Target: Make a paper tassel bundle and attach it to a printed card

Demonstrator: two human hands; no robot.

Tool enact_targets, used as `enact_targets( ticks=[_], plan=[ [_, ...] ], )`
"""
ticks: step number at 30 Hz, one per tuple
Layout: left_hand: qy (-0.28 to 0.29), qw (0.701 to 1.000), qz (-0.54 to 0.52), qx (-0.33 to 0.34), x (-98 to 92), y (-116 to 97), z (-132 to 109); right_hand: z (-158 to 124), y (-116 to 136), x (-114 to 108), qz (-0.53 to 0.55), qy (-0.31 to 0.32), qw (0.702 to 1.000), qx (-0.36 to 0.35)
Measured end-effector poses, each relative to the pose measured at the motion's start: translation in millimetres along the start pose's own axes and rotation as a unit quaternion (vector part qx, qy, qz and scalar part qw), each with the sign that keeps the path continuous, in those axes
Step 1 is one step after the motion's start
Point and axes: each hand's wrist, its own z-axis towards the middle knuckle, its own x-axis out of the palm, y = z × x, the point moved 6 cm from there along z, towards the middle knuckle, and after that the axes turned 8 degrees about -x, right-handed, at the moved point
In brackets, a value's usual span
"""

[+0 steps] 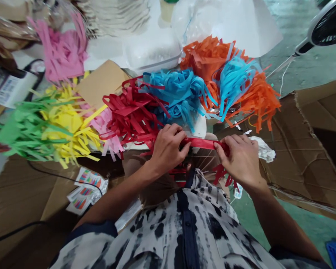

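A strip of red fringed tissue paper (203, 143) is stretched level between my two hands, above my lap. My left hand (170, 147) is closed on its left end, thumb toward the middle. My right hand (239, 155) pinches the right end, and red fringe hangs below that hand. Just beyond my left hand lies a heap of red fringe (134, 108). Blue fringe (179, 93) sits behind it. How the paper lies inside my fingers is hidden.
Yellow fringe (70, 123), green fringe (28, 127), pink fringe (64, 52) and orange fringe (257, 99) lie across the table. A clear plastic tray (154, 52) stands behind. Cardboard boxes (305, 149) flank me, a fan (330, 24) is upper right, and printed packets (85, 190) lie lower left.
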Motion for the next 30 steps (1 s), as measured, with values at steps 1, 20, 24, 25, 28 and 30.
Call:
enact_targets(
  ticks=[1, 20, 24, 25, 28, 30],
  plan=[
    [-0.001, 1.0, -0.009, 0.001, 0.1, 1.1, -0.2, 0.3, -0.2, 0.4, 0.0, 0.002, 1.0, 0.001],
    [-0.051, 0.958, 0.109, 0.262, 8.4, -47.8, -22.1, -17.3, 20.3, -5.9, -0.042, -0.109, 0.991, -0.072],
    [-0.051, 0.958, 0.11, 0.259, 6.6, -32.3, -27.3, -35.7, 21.7, -2.1, -0.021, -0.125, 0.984, -0.129],
    [-0.055, 0.959, 0.108, 0.255, 2.6, -23.5, -28.0, -38.7, 17.5, -2.9, -0.021, -0.129, 0.984, -0.124],
    [-0.07, 0.966, 0.086, 0.233, -19.4, 7.1, -27.0, -43.7, 5.0, -8.7, -0.022, -0.144, 0.982, -0.124],
    [-0.076, 0.974, 0.064, 0.202, -37.0, 21.7, -23.1, -44.0, 0.1, -12.5, -0.021, -0.147, 0.981, -0.128]
  ],
)
